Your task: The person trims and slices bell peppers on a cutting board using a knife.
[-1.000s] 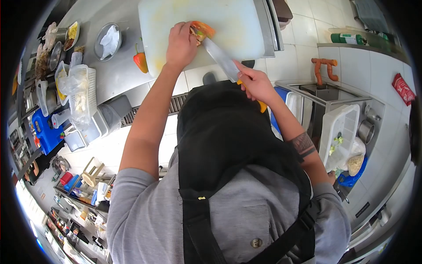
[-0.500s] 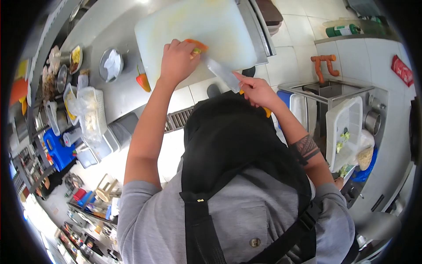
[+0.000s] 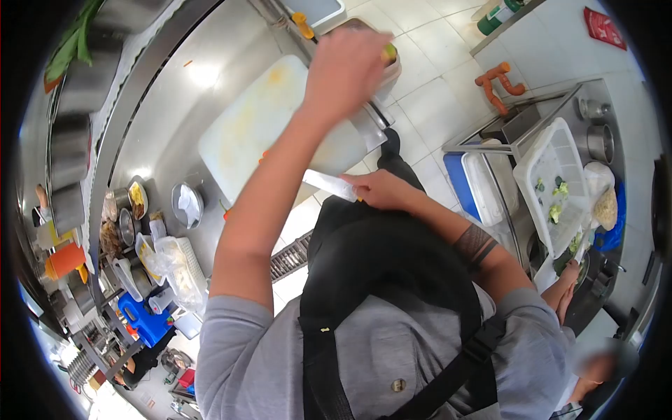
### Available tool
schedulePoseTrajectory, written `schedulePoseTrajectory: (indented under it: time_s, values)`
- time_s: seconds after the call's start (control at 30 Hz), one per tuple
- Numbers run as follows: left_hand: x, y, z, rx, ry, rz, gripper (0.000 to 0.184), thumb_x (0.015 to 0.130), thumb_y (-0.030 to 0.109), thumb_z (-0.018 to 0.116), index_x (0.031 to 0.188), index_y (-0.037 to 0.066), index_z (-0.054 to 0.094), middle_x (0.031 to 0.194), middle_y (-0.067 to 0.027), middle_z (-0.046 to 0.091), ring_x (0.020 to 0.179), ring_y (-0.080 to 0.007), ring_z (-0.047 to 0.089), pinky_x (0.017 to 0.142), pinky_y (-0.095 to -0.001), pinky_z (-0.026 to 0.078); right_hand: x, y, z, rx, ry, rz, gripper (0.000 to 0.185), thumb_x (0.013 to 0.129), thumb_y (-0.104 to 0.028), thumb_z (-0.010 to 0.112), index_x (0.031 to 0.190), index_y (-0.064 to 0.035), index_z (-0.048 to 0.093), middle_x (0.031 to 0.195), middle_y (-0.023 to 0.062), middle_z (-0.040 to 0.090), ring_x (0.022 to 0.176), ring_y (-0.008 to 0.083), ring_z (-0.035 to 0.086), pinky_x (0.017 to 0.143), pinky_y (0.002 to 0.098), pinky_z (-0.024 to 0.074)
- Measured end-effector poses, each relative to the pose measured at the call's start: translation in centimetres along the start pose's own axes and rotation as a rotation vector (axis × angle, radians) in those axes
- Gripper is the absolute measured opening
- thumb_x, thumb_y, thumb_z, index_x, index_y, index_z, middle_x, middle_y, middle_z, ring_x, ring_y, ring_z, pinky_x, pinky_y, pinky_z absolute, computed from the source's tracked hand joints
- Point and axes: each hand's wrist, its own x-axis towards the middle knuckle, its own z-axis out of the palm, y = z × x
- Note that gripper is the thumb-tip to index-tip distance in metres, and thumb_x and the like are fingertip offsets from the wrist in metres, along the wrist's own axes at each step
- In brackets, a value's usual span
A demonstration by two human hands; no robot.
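My left hand (image 3: pixel 346 73) is raised beyond the right end of the white cutting board (image 3: pixel 234 133), over a brown bin (image 3: pixel 396 75). Its blurred fingers are closed on a small yellow-green pepper stem (image 3: pixel 389 53). My right hand (image 3: pixel 383 190) grips a knife (image 3: pixel 327 183) low by my apron, blade pointing left near the board's front edge. A bit of orange pepper (image 3: pixel 264 157) shows on the board, mostly hidden behind my left forearm. Beside the board, a red pepper (image 3: pixel 226 213) is largely covered by the same arm.
A metal bowl (image 3: pixel 199 214) and a white basket (image 3: pixel 183 269) stand left on the steel counter. A yellow-handled tool (image 3: pixel 302 25) lies past the board. At right, another person's hands (image 3: pixel 565 287) are near a white crate (image 3: pixel 563 241) with green pieces.
My left hand has lifted off the board and moved away to the right, carrying the stem. The orange pepper stays on the board. The knife has drawn back slightly toward my body.
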Motion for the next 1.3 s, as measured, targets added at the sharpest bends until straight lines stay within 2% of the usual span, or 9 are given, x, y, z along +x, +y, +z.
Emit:
schedulePoseTrajectory:
  time_s: [0.2,0.3,0.37,0.6,0.63,0.77,1.0,1.17,1.3]
  values:
    - [2.2,-9.9,5.8,0.243,-0.070,-0.375,0.067,0.086,0.025,0.080,0.150,0.012,0.062,0.135,-0.0268,0.068,0.128,-0.0406,0.061,0.116,-0.0506,0.045,-0.2,0.0,-1.2,0.025,-0.031,-0.039,0.057,0.104,-0.021,0.046,0.160,-0.0197,0.054,0.119,0.0269,0.074,0.105,0.0451,0.071,0.098,0.0515,0.0541]
    - [-2.0,-7.5,-0.5,0.169,0.050,-0.263,0.044,0.097,0.021,0.074,0.139,0.009,0.070,0.130,-0.0123,0.074,0.118,-0.0351,0.066,0.101,-0.0447,0.053,0.1,1.2,-0.5,-0.033,0.020,-0.082,0.057,0.104,-0.022,0.047,0.160,-0.0224,0.055,0.117,0.0265,0.074,0.104,0.0451,0.071,0.098,0.0520,0.0546]
    - [-7.1,-4.5,-5.7,-0.106,-0.188,-0.686,0.030,0.099,0.022,0.068,0.126,0.010,0.075,0.123,-0.0153,0.074,0.102,-0.0384,0.071,0.089,-0.0472,0.058,0.3,1.5,-0.2,-0.094,0.039,-0.122,0.056,0.104,-0.023,0.050,0.160,-0.0229,0.055,0.114,0.0271,0.074,0.099,0.0450,0.073,0.094,0.0512,0.0561]
    - [-28.2,-0.3,-7.2,0.096,-0.151,-1.079,0.033,0.098,0.024,0.074,0.127,0.008,0.078,0.114,-0.0172,0.074,0.087,-0.0288,0.074,0.084,-0.0404,0.059,-0.7,-0.4,0.5,-0.004,0.082,-0.060,0.053,0.105,-0.018,0.055,0.158,-0.0223,0.056,0.106,0.0252,0.076,0.095,0.0449,0.073,0.089,0.0465,0.0567]
    - [-29.3,0.1,-7.1,-0.029,-0.127,-1.203,0.036,0.098,0.022,0.076,0.132,0.008,0.076,0.116,-0.0165,0.075,0.088,-0.0242,0.075,0.083,-0.0366,0.060,-0.7,-0.3,0.8,0.011,0.086,-0.057,0.052,0.108,-0.019,0.056,0.159,-0.0249,0.056,0.094,0.0180,0.072,0.083,0.0319,0.070,0.081,0.0408,0.0570]
    - [-30.7,1.0,-6.6,-0.159,0.048,-1.284,0.045,0.099,0.020,0.076,0.142,0.007,0.070,0.120,-0.0153,0.073,0.090,-0.0228,0.075,0.086,-0.0346,0.060,-1.3,-3.7,0.6,0.154,-0.040,0.214,0.051,0.112,-0.022,0.056,0.162,-0.0304,0.054,0.075,0.0017,0.057,0.059,0.0084,0.057,0.058,0.0282,0.0526]
    - [-33.7,-0.5,-5.2,0.010,0.168,-1.055,0.050,0.098,0.019,0.075,0.146,0.007,0.067,0.133,-0.0152,0.069,0.112,-0.0300,0.070,0.095,-0.0431,0.057,-0.3,-1.6,3.2,0.133,0.058,0.144,0.050,0.110,-0.019,0.055,0.159,-0.0270,0.058,0.073,0.0050,0.062,0.056,0.0118,0.056,0.061,0.0329,0.0528]
    - [-35.0,-1.7,-5.9,0.214,-0.106,-0.885,0.058,0.103,0.029,0.070,0.157,0.009,0.058,0.164,-0.0080,0.054,0.152,-0.0377,0.045,0.125,-0.0537,0.035,0.0,-1.9,3.5,0.134,0.064,0.170,0.050,0.110,-0.019,0.055,0.159,-0.0278,0.058,0.073,0.0044,0.062,0.056,0.0120,0.056,0.058,0.0319,0.0522]
    - [-35.9,-2.1,-5.7,0.211,-0.144,-0.872,0.061,0.106,0.038,0.064,0.159,0.010,0.055,0.170,-0.0079,0.048,0.160,-0.0367,0.036,0.132,-0.0545,0.025,0.1,-4.3,3.3,0.137,0.022,0.290,0.049,0.111,-0.022,0.054,0.160,-0.0295,0.057,0.072,0.0036,0.061,0.055,0.0113,0.057,0.054,0.0313,0.0521]
